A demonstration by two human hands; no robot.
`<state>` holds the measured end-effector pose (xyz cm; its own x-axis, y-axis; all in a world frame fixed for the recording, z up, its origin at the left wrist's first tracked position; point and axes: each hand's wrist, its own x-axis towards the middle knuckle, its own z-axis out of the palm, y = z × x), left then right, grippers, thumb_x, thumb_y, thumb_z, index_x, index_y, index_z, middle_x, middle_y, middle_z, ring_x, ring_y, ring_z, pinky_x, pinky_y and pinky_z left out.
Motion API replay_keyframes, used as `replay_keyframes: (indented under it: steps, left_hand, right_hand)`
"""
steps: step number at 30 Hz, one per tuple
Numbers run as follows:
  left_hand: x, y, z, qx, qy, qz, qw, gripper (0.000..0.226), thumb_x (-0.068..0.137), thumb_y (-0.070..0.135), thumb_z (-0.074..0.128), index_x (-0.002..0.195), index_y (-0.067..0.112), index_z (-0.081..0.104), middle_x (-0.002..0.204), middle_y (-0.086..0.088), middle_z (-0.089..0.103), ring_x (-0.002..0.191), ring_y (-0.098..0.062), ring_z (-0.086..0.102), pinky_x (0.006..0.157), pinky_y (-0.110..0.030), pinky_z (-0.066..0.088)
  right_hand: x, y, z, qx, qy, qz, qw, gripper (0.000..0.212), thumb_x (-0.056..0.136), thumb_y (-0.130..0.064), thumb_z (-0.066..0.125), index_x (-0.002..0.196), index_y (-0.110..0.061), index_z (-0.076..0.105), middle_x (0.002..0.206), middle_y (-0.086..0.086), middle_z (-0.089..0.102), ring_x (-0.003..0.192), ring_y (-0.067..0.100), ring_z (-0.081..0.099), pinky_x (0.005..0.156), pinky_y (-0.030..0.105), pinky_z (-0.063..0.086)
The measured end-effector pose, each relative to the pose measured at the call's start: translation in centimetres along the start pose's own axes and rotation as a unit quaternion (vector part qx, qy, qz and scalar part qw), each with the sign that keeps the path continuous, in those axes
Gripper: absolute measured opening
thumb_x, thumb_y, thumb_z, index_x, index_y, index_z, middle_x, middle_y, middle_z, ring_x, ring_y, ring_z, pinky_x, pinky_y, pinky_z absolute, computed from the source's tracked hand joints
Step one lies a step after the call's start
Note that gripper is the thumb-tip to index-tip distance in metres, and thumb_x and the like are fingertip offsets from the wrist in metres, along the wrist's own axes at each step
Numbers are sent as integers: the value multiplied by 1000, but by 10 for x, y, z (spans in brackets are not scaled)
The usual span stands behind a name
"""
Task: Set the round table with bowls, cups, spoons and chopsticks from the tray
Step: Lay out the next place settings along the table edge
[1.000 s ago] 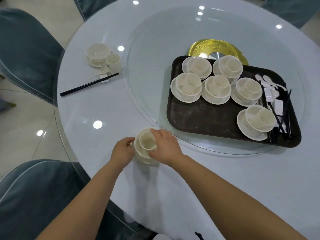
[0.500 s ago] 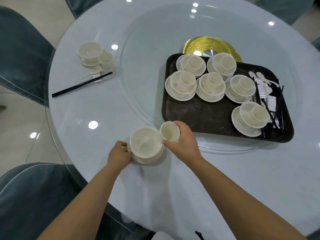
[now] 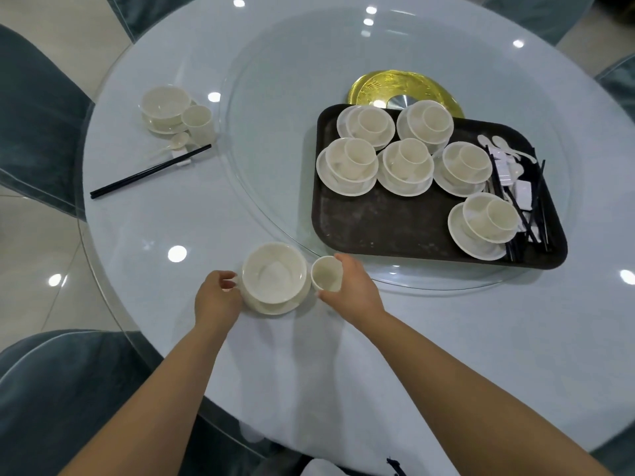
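Round table (image 3: 446, 338), saucer (image 3: 275, 305) mostly hidden

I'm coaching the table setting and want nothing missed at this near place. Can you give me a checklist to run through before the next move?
1. Bowl sits on its saucer at the near place: ok.
2. Cup out of the bowl and beside it on the right: ok, though the right hand holds it and I cannot tell if it rests on the table.
3. Left hand steadies the saucer edge: ok.
4. Spoon and chopsticks at this place: not ok, none here.
5. Spoons and chopsticks available on the tray: ok.
6. Matches the finished setting far left: not ok yet.
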<state>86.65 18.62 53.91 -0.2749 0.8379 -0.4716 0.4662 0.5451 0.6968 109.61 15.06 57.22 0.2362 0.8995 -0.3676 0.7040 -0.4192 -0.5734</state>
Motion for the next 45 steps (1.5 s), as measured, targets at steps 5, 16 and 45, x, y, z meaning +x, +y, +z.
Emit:
replay_keyframes:
  steps: [5, 16, 45]
  left_hand:
    - [-9, 12, -3, -12, 15, 16, 1000, 38, 88, 2, 47, 122, 15, 58, 118, -2, 61, 102, -21, 57, 84, -34, 48]
    - [-47, 94, 30, -62, 32, 148, 987, 36, 85, 2, 47, 110, 24, 60, 110, 7, 62, 101, -12, 57, 90, -29, 45]
    - [-118, 188, 225, 315, -178, 201, 910, 49, 92, 27, 59, 138, 14, 49, 142, -9, 48, 127, -29, 48, 105, -37, 39]
  right_hand:
    - [3, 1, 1, -25, -17, -8, 1000, 92, 78, -37, 75, 151, -27, 20, 148, 3, 35, 126, 24, 48, 90, 33, 42]
    - [-21, 52, -61, 31, 18, 22, 999, 75, 91, -33, 64, 152, -30, 21, 154, -1, 31, 129, 22, 49, 104, 38, 45]
    - [7, 264, -222, -183, 46, 82, 979, 60, 97, -27, 44, 151, -10, 22, 161, 7, 18, 150, 26, 8, 116, 41, 23]
